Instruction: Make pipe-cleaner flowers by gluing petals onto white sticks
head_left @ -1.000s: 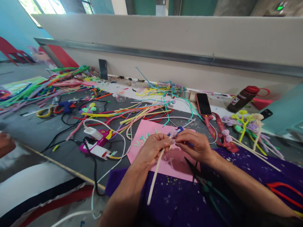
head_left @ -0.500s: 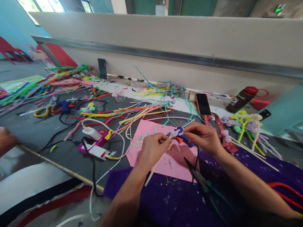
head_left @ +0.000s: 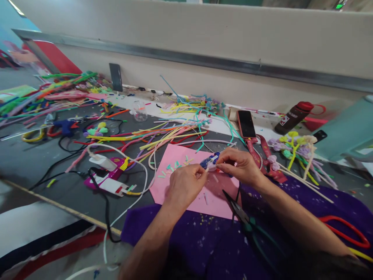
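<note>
My left hand point(head_left: 185, 186) pinches the end of a cream pipe cleaner point(head_left: 207, 168), most of which is hidden behind the hand. My right hand point(head_left: 239, 166) grips a small pale piece at that same end, right beside a blue hot glue gun point(head_left: 209, 160) lying under the fingers. Both hands work over a pink paper sheet point(head_left: 175, 163) strewn with small cut bits. Green-handled pliers point(head_left: 247, 223) lie on the purple cloth point(head_left: 204, 241) just below my right wrist.
Loose coloured pipe cleaners point(head_left: 163, 134) spread across the grey table. A phone point(head_left: 246, 123) and red lanyard lie behind my right hand, finished pipe-cleaner flowers point(head_left: 297, 149) and a brown bottle point(head_left: 293, 116) to the right. A white charger and magenta device point(head_left: 107, 171) sit left.
The camera tilted down and right. The long cream stem that hung below my left hand has dropped out of sight, and both hands have drawn closer together over the pink sheet.
</note>
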Action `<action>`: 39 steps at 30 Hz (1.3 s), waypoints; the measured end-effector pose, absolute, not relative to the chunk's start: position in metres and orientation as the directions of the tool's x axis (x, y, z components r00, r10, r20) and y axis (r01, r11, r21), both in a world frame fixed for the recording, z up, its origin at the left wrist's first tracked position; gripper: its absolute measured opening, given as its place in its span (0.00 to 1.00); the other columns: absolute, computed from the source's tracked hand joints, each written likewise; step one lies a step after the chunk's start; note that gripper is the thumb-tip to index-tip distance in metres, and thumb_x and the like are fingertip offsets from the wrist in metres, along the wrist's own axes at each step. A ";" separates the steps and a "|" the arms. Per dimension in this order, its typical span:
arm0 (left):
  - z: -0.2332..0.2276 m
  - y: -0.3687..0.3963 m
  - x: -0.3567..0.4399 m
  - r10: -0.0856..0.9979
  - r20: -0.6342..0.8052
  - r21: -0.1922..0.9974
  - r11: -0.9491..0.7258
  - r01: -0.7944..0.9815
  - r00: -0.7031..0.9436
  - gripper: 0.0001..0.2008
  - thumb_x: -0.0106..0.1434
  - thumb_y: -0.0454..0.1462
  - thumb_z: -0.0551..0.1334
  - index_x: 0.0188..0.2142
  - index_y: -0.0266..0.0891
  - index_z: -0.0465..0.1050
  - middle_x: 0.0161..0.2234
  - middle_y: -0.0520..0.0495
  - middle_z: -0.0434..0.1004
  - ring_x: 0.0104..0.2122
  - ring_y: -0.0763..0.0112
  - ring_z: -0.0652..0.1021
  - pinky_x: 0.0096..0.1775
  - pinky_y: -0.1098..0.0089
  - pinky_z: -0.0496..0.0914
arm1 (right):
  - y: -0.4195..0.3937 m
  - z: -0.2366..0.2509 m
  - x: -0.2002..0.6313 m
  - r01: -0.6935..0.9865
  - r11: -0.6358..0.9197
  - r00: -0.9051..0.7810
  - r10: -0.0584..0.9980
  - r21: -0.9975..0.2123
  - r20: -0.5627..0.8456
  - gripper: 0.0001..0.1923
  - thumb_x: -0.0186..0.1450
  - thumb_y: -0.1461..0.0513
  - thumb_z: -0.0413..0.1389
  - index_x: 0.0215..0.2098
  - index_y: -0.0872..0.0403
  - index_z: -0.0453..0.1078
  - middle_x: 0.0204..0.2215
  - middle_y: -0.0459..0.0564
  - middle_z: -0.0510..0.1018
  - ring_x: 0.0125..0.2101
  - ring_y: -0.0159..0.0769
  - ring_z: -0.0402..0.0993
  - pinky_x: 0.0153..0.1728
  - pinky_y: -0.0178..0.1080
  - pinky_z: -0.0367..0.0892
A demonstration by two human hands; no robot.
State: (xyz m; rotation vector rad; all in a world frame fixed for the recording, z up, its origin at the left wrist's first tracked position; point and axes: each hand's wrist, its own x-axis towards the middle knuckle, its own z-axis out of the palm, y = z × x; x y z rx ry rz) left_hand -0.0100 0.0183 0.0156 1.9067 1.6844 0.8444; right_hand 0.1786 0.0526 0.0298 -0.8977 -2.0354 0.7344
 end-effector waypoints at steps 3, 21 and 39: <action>0.014 0.019 -0.010 0.986 0.152 0.683 -0.154 0.714 0.067 0.08 0.53 0.41 0.60 0.24 0.42 0.75 0.16 0.52 0.69 0.20 0.71 0.67 0.26 0.72 0.53 | 0.052 0.030 0.178 0.365 0.606 -0.475 0.774 -0.706 0.419 0.04 0.59 0.62 0.57 0.28 0.55 0.72 0.25 0.47 0.73 0.26 0.30 0.68 0.25 0.33 0.60; 0.012 0.018 -0.010 0.985 0.150 0.739 -0.171 0.652 0.087 0.08 0.53 0.41 0.60 0.24 0.42 0.76 0.16 0.51 0.69 0.20 0.72 0.67 0.25 0.72 0.52 | 0.050 0.030 0.177 0.476 0.649 -0.529 0.750 -0.593 0.397 0.03 0.59 0.65 0.55 0.30 0.54 0.71 0.26 0.47 0.73 0.27 0.29 0.68 0.26 0.32 0.59; 0.009 0.020 -0.011 0.971 0.136 0.727 -0.234 0.646 0.198 0.09 0.55 0.39 0.58 0.27 0.41 0.76 0.21 0.50 0.74 0.20 0.73 0.69 0.25 0.73 0.57 | 0.055 0.029 0.182 0.505 0.691 -0.618 0.707 -0.516 0.342 0.04 0.60 0.67 0.54 0.31 0.55 0.70 0.30 0.49 0.73 0.31 0.31 0.70 0.31 0.33 0.62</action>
